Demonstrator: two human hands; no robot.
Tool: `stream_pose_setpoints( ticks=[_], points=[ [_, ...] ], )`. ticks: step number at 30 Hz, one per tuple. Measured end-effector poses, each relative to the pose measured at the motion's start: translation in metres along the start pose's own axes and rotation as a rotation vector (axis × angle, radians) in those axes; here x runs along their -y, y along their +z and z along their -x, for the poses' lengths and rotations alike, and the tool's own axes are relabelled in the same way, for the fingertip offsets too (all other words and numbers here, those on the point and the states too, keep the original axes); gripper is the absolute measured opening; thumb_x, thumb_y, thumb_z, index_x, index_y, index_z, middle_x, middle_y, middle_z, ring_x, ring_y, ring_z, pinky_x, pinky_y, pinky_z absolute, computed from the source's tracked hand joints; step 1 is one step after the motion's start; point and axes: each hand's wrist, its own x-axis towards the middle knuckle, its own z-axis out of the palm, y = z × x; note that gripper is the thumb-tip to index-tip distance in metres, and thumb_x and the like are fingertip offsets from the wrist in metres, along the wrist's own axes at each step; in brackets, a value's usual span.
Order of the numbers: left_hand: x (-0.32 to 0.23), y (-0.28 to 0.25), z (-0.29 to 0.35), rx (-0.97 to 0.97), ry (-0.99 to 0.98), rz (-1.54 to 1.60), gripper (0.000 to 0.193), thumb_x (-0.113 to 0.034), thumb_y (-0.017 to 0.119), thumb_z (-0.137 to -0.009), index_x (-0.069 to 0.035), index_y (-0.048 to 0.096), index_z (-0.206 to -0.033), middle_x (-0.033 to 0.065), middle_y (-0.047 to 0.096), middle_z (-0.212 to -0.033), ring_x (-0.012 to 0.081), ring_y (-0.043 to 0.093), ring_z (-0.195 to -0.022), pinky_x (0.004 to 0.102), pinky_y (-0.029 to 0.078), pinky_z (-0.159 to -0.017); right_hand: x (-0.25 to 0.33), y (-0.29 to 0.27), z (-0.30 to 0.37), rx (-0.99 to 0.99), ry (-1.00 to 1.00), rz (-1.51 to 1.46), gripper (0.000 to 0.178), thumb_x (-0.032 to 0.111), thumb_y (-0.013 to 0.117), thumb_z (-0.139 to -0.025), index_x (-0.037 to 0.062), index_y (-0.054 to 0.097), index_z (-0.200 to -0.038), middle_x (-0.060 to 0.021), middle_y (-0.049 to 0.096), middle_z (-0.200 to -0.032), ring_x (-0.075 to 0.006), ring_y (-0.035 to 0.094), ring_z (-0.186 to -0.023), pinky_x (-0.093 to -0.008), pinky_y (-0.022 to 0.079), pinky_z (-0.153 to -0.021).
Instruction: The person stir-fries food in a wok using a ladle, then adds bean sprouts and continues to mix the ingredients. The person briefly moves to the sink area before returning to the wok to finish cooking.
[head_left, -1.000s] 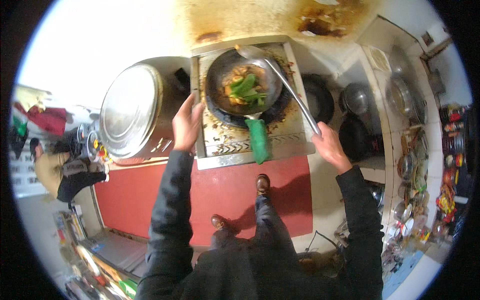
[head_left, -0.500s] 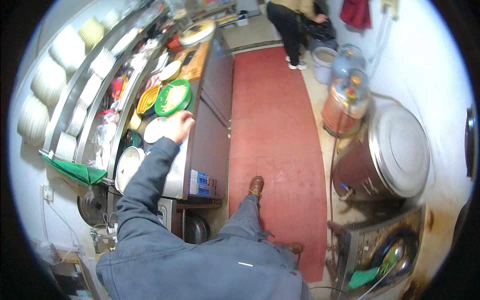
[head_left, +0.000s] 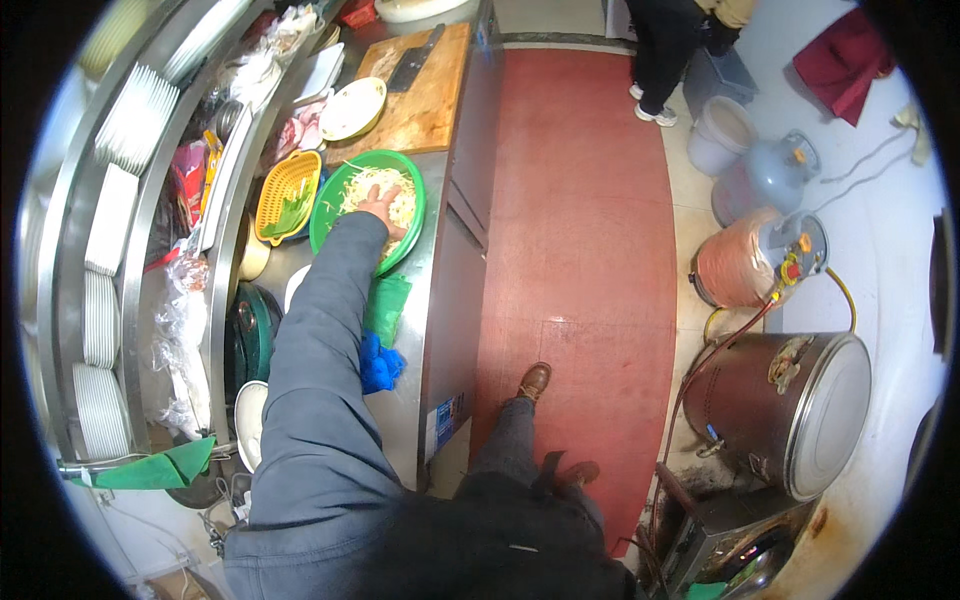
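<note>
My left hand [head_left: 378, 211] reaches into a green basin [head_left: 419, 190] on the steel counter. Its fingers are spread and touch a heap of pale yellow shreds [head_left: 404, 207], whose exact kind I cannot tell. Nothing is gripped in the part of the hand that shows. Left of the basin sits a yellow basket [head_left: 268, 190] with green vegetable pieces. A pale yellow bowl [head_left: 353, 108] stands just beyond, at the edge of a wooden cutting board [head_left: 436, 115] where a cleaver [head_left: 408, 68] lies. My right hand is out of view.
Shelves on the left hold stacked white plates [head_left: 100, 410]. Blue cloth [head_left: 378, 364] lies on the counter [head_left: 405, 400] near my forearm. Along the right wall stand gas cylinders [head_left: 740, 262] and a large steel drum [head_left: 760, 410]. A person [head_left: 660, 50] stands at the far end of the red mat [head_left: 580, 220].
My left hand has moved forward from beside the basin into the shreds, and its fingers have spread. The view has shifted closer to the counter.
</note>
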Motion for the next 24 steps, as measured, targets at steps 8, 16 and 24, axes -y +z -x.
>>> stream_pose_setpoints(
  ticks=[8,16,24],
  points=[
    [-0.024,-0.028,0.038,-0.207,-0.013,0.043,0.049,-0.014,0.072,-0.075,-0.016,0.061,-0.123,0.0214,0.054,-0.121,0.0416,0.06,-0.105,0.0477,0.05,-0.092,-0.008,-0.001,-0.025,0.02,0.211,-0.174,0.009,0.013,0.058,-0.085,0.0049,0.056,-0.088,-0.0102,0.051,-0.074,-0.0224,0.045,-0.06,-0.0379,0.04,-0.051],
    [-0.024,-0.035,0.064,-0.218,-0.016,0.074,0.039,-0.011,0.067,-0.081,-0.014,0.063,-0.12,0.0204,0.058,-0.117,0.0412,0.061,-0.104,0.0458,0.05,-0.091,-0.029,-0.02,-0.05,0.008,0.378,-0.361,0.01,0.013,0.057,-0.085,0.0062,0.055,-0.079,-0.0087,0.046,-0.064,-0.0215,0.039,-0.051,-0.0364,0.035,-0.044],
    [0.016,-0.082,0.045,-0.305,0.111,0.375,0.045,0.003,0.074,-0.074,-0.007,0.063,-0.117,0.0237,0.067,-0.105,0.0401,0.065,-0.098,0.0427,0.053,-0.086,-0.073,-0.044,-0.066,0.002,0.221,-0.351,0.014,0.02,0.058,-0.085,0.0085,0.056,-0.078,-0.0065,0.049,-0.061,-0.0196,0.043,-0.051,-0.0333,0.037,-0.047]
  ],
)
